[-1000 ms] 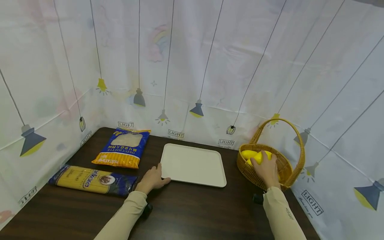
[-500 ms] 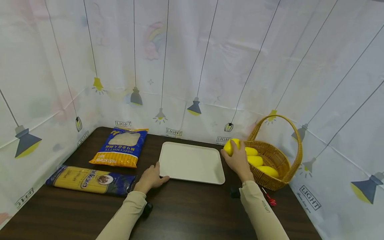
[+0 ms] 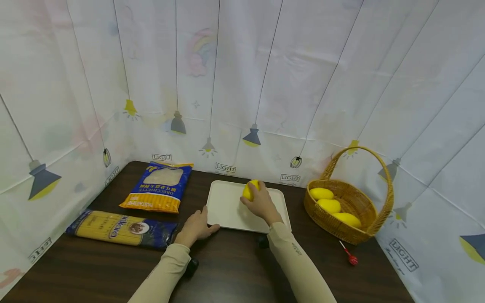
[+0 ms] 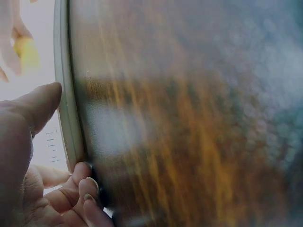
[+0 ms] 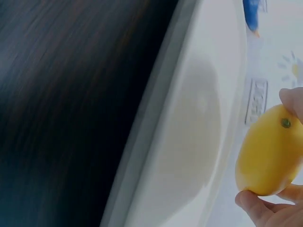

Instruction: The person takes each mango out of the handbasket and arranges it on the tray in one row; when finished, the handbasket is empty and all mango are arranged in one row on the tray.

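Observation:
My right hand (image 3: pixel 261 205) grips a yellow lemon (image 3: pixel 250 190) above the off-white tray (image 3: pixel 231 210). In the right wrist view, the thumb and fingertips pinch the lemon (image 5: pixel 270 151) at its sides, its green stem spot showing. My left hand (image 3: pixel 195 228) holds the tray's near left corner. In the left wrist view, the thumb (image 4: pixel 45 101) lies against the tray's rim (image 4: pixel 64 71) and the other fingers curl at the corner. Several more lemons (image 3: pixel 329 205) lie in the wicker basket (image 3: pixel 322 221) at the right.
A blue and orange orecchiette bag (image 3: pixel 159 187) lies at the back left. In front of it is a spaghetti packet (image 3: pixel 121 229), close to my left wrist. A red lollipop (image 3: pixel 352 259) lies before the basket. A patterned cloth (image 3: pixel 242 84) hangs behind the dark table (image 3: pixel 235 269).
My right hand has lifted a lemon out of the basket and carried it left over the tray. The lollipop has come into view. My left hand has stayed at the tray corner.

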The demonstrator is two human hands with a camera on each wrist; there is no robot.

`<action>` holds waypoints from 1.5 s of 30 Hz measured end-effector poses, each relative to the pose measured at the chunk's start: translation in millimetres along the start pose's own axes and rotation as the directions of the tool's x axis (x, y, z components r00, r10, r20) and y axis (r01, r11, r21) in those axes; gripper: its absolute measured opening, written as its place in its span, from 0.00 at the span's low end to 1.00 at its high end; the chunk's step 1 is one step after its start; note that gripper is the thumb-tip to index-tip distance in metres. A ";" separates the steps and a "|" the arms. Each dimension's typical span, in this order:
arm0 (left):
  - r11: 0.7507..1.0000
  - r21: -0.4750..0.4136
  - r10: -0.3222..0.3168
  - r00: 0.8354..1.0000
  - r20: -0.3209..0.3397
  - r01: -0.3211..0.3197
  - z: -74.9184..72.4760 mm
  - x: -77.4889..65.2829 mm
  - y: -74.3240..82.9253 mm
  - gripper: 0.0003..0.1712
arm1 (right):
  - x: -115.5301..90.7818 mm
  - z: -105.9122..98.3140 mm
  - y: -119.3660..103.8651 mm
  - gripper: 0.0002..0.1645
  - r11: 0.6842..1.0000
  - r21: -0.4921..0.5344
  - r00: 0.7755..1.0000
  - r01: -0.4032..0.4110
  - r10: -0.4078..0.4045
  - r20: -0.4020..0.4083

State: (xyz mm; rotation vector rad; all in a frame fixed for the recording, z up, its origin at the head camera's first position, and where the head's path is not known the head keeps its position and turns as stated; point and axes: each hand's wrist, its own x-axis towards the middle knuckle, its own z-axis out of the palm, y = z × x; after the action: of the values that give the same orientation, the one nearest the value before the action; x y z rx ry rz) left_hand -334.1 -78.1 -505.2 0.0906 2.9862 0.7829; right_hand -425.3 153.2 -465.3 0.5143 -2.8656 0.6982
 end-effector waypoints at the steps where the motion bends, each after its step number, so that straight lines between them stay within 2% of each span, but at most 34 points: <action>1: 1.000 0.005 0.002 1.000 -0.005 -0.002 0.4 0.4 -0.2 0.52 | 3.4 4.9 -4.7 0.37 1.000 -0.003 1.000 0.005 -0.005 0.018; 7: 1.000 0.019 0.003 1.000 -0.018 -0.003 1.4 -0.1 1.3 0.52 | 19.4 23.6 -31.4 0.39 1.000 -0.004 0.995 0.023 -0.023 0.102; 11: 1.000 0.028 -0.005 1.000 -0.011 0.006 2.3 0.6 4.2 0.52 | 27.7 29.3 -42.7 0.40 0.999 -0.029 0.992 0.040 -0.036 0.122; 25: 1.000 0.010 -0.020 1.000 0.006 0.020 9.9 1.6 12.7 0.52 | 53.1 43.6 -53.9 0.41 0.994 -0.080 0.982 0.074 -0.059 0.180; 35: 1.000 -0.011 -0.029 1.000 0.009 0.029 7.6 1.1 8.7 0.51 | 61.5 52.3 -63.3 0.43 0.993 -0.063 0.973 0.096 -0.081 0.214; 41: 0.999 0.007 -0.048 0.999 0.003 0.048 2.8 2.6 1.4 0.52 | 63.3 50.4 -70.7 0.44 0.991 -0.097 0.971 0.097 -0.072 0.228; 45: 0.999 0.011 -0.051 0.999 0.005 0.051 1.3 2.5 -0.7 0.52 | 59.3 37.1 -67.7 0.45 0.989 -0.130 0.973 0.064 -0.033 0.228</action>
State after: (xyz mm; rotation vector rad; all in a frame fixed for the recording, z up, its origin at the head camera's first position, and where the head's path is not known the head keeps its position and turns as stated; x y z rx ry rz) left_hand -336.5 -77.8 -506.7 0.0168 2.9755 0.7598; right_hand -458.3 62.0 -456.6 0.6818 -3.0693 0.4566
